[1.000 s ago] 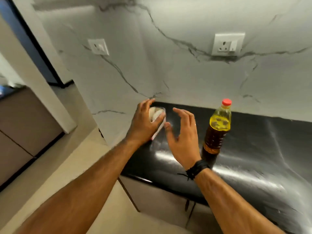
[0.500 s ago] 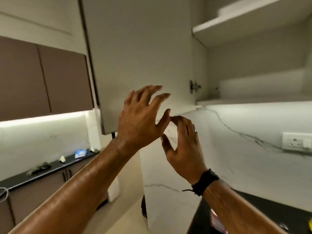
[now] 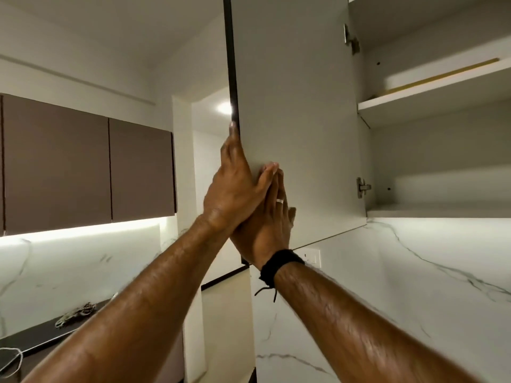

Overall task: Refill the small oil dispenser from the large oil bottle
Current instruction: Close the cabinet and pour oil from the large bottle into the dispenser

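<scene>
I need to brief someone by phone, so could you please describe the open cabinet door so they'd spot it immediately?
It hangs off the open shelved wall cupboard at right. The cabinet door is pale with a dark edge; the neighbouring doors are brown and closed.

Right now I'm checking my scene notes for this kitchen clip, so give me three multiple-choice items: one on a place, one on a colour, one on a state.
1. Where does the left hand touch the open cabinet door?
A. its free edge
B. its hinge side
C. its top corner

2. What colour is the wristband on the right wrist?
A. white
B. black
C. red

3. How does the right hand lie?
A. as a fist away from the door
B. curled round a bottle
C. fingers straight against the door's inner face

Answers:
1 A, the hand lies along the dark edge, far from the hinges.
2 B, the band is black, with a loose cord end.
3 C, its straight fingers lie against the pale panel and hold nothing.
</scene>
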